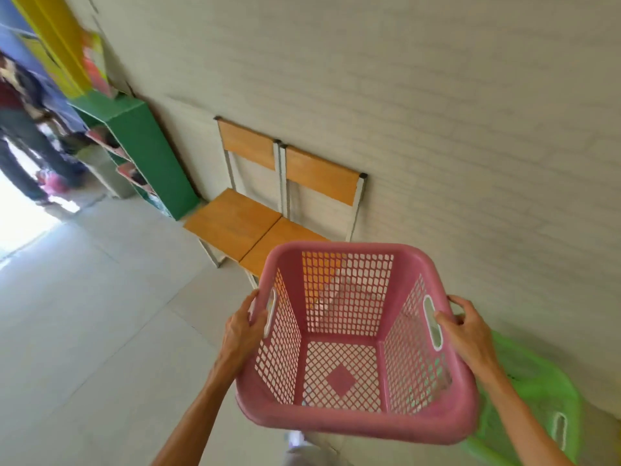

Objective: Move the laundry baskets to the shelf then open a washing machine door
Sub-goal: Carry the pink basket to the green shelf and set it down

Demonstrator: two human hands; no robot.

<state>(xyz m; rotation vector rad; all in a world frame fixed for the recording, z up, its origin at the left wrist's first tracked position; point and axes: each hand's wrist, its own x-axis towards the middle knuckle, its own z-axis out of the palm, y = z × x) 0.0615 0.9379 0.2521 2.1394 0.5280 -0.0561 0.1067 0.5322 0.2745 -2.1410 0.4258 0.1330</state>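
I hold an empty pink mesh laundry basket (353,418) in the air in front of me. My left hand (240,331) grips its left rim at the handle slot. My right hand (467,331) grips the right rim at the other slot. A green laundry basket (537,395) sits low at the right, by the wall, partly hidden behind the pink one. A green shelf unit (148,153) stands against the wall at the far left. No washing machine is in view.
Two wooden chairs (235,220) stand side by side against the white brick wall (437,112), just beyond the basket. A person (20,129) stands at the far left near a bright doorway. Pale floor tiles (84,314) spread to the left.
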